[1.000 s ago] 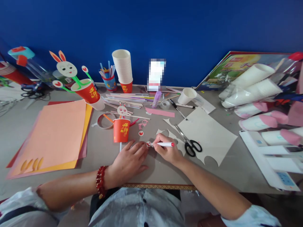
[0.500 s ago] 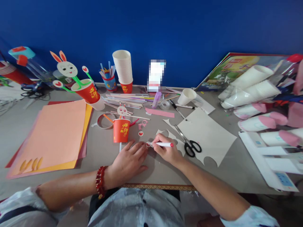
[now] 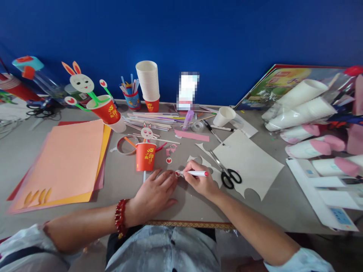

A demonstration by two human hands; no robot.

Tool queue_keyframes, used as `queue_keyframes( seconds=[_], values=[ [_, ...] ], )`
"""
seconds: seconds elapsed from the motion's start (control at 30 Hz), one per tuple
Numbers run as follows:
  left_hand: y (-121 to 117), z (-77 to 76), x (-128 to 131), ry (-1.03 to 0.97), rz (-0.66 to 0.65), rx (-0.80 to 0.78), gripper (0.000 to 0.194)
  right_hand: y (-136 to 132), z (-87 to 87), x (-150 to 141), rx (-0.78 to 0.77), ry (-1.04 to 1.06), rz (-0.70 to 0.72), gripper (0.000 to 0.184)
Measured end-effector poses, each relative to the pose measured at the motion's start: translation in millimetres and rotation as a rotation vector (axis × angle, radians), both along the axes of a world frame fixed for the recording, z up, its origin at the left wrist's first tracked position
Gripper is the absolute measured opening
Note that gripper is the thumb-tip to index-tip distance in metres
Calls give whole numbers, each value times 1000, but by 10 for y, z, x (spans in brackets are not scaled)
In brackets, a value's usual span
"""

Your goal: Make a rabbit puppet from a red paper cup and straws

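Observation:
My right hand (image 3: 199, 180) is closed around a white marker (image 3: 198, 173) with a red end, its tip on a small white paper disc (image 3: 178, 173) with red on it. Lying flat, fingers stretched, my left hand (image 3: 157, 190) touches the disc's left side with its fingertips. Just above lies another paper disc (image 3: 169, 161) bearing a red heart. A red paper cup (image 3: 145, 156) with a paper rabbit face (image 3: 146, 133) and straw arms stands beyond my left hand. Black-handled scissors (image 3: 227, 173) rest right of my right hand, over cut white paper (image 3: 249, 162).
Coloured paper sheets (image 3: 70, 158) lie at left, near a tape roll (image 3: 126, 145). Behind are loose straws (image 3: 153, 119), a tall stack of white cups (image 3: 147, 81), a glue stick (image 3: 188, 120) and a finished rabbit cup (image 3: 103, 109). Bagged cups (image 3: 303, 109) crowd the right.
Both hands hold nearly the same place, with the marker tip still at the small disc. The whole view has shifted very slightly; nothing was picked up or let go.

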State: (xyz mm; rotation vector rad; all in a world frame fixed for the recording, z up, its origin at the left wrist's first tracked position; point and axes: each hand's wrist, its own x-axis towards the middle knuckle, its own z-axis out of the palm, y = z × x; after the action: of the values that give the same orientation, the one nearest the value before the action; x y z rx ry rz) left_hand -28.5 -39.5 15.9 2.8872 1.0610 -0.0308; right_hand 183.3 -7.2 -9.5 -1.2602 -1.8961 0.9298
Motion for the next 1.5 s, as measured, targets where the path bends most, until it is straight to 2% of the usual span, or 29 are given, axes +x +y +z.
queue_keyframes(
  seconds=[0.67, 1.5],
  values=[
    [-3, -61, -6, -18, -9, 17, 61, 5, 4, 1, 32, 16, 11, 13],
    [-1, -35, -13, -4, -12, 10, 63, -4, -12, 11, 51, 33, 7, 14]
  ],
)
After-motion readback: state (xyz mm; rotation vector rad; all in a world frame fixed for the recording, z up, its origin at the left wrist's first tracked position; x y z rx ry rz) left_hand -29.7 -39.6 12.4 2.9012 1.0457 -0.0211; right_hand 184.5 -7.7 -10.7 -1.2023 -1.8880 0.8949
